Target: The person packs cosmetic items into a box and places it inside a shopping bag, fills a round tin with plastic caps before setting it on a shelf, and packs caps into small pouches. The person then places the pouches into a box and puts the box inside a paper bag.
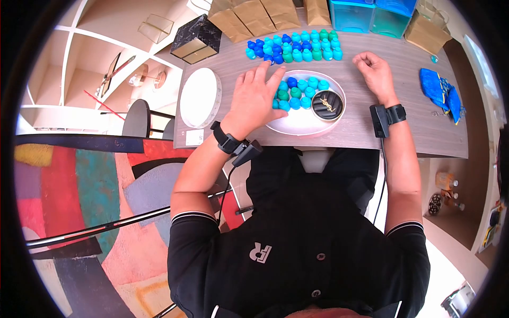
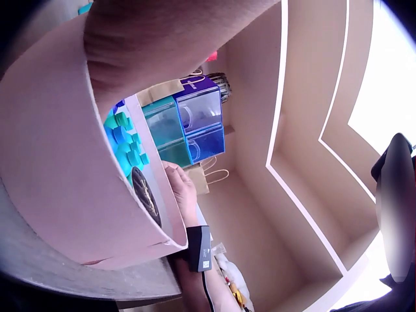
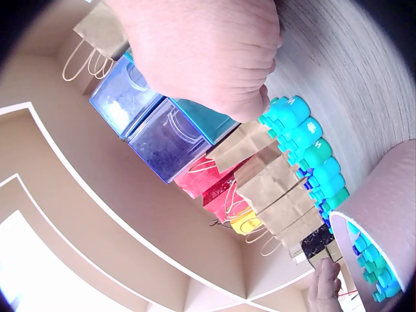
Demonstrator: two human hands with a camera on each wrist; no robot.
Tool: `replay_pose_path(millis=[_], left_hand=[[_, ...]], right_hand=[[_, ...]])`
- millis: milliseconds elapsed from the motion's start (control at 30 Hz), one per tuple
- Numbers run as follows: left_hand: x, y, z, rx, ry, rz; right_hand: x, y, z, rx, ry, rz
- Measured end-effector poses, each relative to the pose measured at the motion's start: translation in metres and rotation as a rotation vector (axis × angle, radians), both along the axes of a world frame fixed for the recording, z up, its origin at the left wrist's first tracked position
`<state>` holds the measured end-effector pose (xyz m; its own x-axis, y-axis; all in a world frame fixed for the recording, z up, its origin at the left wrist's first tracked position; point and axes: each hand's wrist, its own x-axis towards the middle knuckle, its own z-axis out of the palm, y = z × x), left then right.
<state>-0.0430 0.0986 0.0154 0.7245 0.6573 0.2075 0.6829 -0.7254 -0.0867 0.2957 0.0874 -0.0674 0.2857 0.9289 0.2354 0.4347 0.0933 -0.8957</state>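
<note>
In the head view my left hand (image 1: 253, 100) lies across the left rim of a round pale pink box (image 1: 342, 119), fingers spread, fingertips close to a dark blue piece (image 1: 269, 60). Inside the box are small turquoise, green and blue rounded pieces (image 1: 296, 93) and a round black item with a gold emblem (image 1: 327, 105). Behind it, similar pieces (image 1: 307, 54) stand in packed rows. To the right, my right hand (image 1: 375, 77) hovers over or rests on the table with fingers loosely curled, holding nothing visible. The left wrist view shows the box wall (image 2: 58, 149) up close.
A white round lid (image 1: 200, 98) lies left of the box. A black marbled box (image 1: 196, 40), paper bags (image 1: 278, 13) and clear blue and teal drawers (image 1: 352, 18) line the back. A blue bag (image 1: 440, 87) lies at the right.
</note>
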Motion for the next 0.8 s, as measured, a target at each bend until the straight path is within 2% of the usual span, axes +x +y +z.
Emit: replay_pose_path(millis=[100, 167, 200, 267, 333, 400, 433, 500, 533, 600, 667, 733, 800], left_hand=[[-0.002, 0.0, 0.001, -0.032, -0.016, 0.025], [-0.01, 0.006, -0.001, -0.118, -0.216, -0.037], [-0.015, 0.011, -0.002, -0.118, -0.231, -0.041], [-0.03, 0.022, -0.007, -0.196, -0.537, -0.047], [-0.046, 0.025, -0.023, -0.114, -0.623, -0.009], [-0.064, 0.019, -0.044, -0.506, -0.898, 0.219], [-0.067, 0.015, -0.057, -0.504, -0.914, 0.219], [-0.068, -0.001, -0.078, -0.736, -1.209, 0.233], [-0.067, -0.009, -0.084, -0.74, -1.224, 0.236], [-0.061, -0.023, -0.086, -0.582, -1.203, 0.145], [-0.059, -0.028, -0.089, -0.589, -1.216, 0.142], [-0.059, -0.025, -0.094, -0.505, -1.121, 0.125], [-0.062, -0.023, -0.094, -0.54, -1.129, 0.129]], right_hand=[[0.0, 0.002, -0.002, -0.02, 0.035, -0.004], [0.001, 0.003, -0.006, 0.035, 0.065, 0.005], [0.002, 0.004, -0.009, 0.034, 0.049, 0.002], [0.002, 0.007, -0.014, 0.059, 0.092, 0.001], [0.002, 0.009, -0.014, 0.025, 0.046, -0.011], [-0.001, 0.013, -0.013, 0.055, -0.159, -0.043], [-0.004, 0.013, -0.009, 0.11, -0.271, -0.018], [-0.013, 0.016, 0.002, 0.142, -0.353, 0.012], [-0.018, 0.017, 0.007, 0.171, -0.422, 0.039], [-0.028, 0.018, 0.02, 0.118, -0.498, 0.057], [-0.032, 0.024, 0.025, 0.083, -0.603, 0.063], [-0.029, 0.032, 0.024, 0.083, -0.645, 0.077], [-0.025, 0.037, 0.023, 0.082, -0.685, 0.092]])
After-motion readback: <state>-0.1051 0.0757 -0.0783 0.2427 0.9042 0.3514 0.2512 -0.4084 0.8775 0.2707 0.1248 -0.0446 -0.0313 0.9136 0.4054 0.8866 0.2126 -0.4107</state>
